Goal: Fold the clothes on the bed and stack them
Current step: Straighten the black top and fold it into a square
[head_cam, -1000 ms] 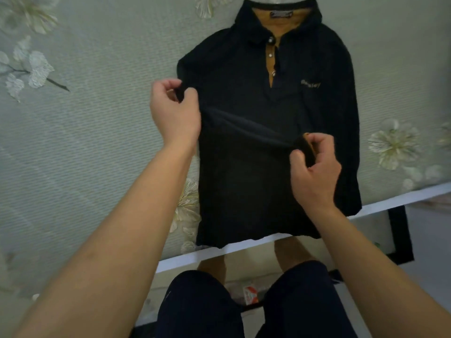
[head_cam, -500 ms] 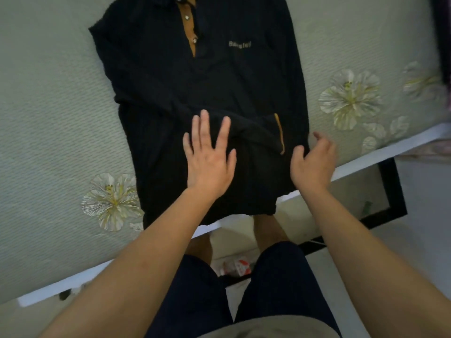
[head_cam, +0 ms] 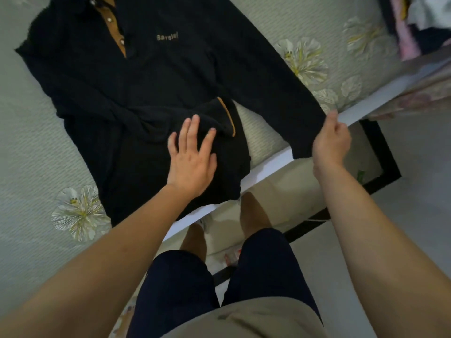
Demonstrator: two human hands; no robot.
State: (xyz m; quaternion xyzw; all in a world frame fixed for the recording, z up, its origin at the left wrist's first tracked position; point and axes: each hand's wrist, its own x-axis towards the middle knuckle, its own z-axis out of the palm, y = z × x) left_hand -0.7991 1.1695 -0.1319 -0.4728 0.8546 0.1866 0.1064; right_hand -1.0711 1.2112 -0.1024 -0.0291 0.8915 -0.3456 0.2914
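1. Looking down from head height, a pale green quilted bed printed with white flowers fills the upper left. Its white edge runs diagonally across the view.
2. Beyond that edge is a light grey floor with a dark rectangular frame lying on it.
3. A black long-sleeved polo shirt lies face up on the bed, close to the edge, showing a tan placket and small chest lettering.
4. The left hand rests flat on the shirt's lower body, its grip wide, fingers spread, holding nothing.
5. One sleeve is folded across the body, and its tan-trimmed cuff sits just beside the left fingertips.
6. The right hand has its grip closed round the end of the other sleeve, which stretches out toward the bed edge.
7. The collar is cut off at the top of the view, and the held sleeve's cuff is hidden inside the right hand.
8. A blurred heap of cloth at the top right is hard to make out.
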